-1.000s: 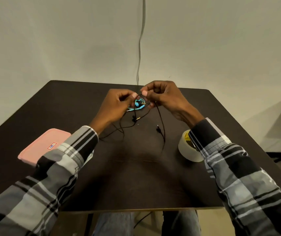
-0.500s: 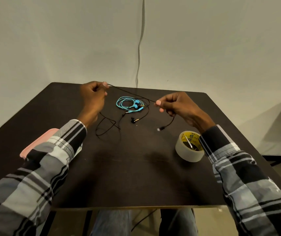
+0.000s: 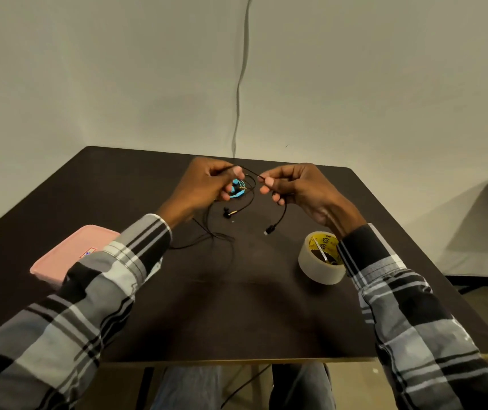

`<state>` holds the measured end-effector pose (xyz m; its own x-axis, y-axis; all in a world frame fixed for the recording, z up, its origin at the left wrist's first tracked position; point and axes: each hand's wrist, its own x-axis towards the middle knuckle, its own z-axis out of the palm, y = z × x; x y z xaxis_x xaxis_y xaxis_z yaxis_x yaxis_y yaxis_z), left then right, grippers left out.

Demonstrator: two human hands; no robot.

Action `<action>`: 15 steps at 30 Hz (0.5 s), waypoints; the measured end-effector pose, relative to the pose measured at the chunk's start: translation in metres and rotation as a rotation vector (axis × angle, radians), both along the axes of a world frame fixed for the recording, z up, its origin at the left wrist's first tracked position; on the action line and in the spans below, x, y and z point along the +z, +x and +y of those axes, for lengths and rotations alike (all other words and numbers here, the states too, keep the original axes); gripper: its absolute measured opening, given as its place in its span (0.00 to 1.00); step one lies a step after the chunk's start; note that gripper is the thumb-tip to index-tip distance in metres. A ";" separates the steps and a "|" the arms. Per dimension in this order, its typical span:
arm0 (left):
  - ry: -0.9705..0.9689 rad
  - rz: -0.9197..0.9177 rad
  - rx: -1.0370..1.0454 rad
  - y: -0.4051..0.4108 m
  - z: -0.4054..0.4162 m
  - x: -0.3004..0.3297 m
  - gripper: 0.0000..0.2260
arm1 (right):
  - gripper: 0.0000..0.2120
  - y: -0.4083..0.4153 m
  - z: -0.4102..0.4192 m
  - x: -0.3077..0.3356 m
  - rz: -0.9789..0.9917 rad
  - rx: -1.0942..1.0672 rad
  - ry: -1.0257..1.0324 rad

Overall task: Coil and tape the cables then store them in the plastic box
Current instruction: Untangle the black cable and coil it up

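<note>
Two hands in view, both raised above the far-centre of the worktop (image 3: 236, 321). I see the left hand (image 3: 204, 184) w/ thumb and forefinger pinched together on the black cable (image 3: 281, 214); remaining fingers curled under. Right hand (image 3: 299, 187) pinches the same cable just beside it, fingers closed on the strand. A short span of cable runs taut btwn the two pinch points. From the right hand the cable hangs down in a curve, connector end free just above the worktop. From the left hand the rest drops to loose loops lying on the worktop near the left sleeve.

Blue cable (image 3: 238, 189): coiled, on the worktop directly behind/below the hands, partly hidden by the left hand. Black-and-gold earbud plug lies just in front of it.

Tape roll (image 3: 319, 261): flat on the worktop, right side, touching or just beside the right sleeve; cannot tell which. Pink plastic box (image 3: 65, 258): left edge of the worktop, lid on, partly covered by the left sleeve.
</note>
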<state>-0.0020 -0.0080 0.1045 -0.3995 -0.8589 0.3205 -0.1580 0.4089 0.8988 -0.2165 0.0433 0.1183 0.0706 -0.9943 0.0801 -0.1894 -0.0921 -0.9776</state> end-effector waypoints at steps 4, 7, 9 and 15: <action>0.038 0.081 0.110 0.010 -0.006 0.007 0.10 | 0.09 -0.013 0.005 -0.009 -0.082 0.052 0.089; 0.018 0.143 0.198 0.011 -0.008 0.012 0.10 | 0.10 -0.014 0.007 -0.015 -0.060 0.094 0.130; 0.003 0.178 0.245 0.013 -0.010 0.015 0.10 | 0.09 -0.012 0.008 -0.017 -0.054 0.110 0.148; -0.008 0.205 0.285 0.015 -0.012 0.015 0.10 | 0.08 -0.012 0.010 -0.016 -0.054 0.105 0.147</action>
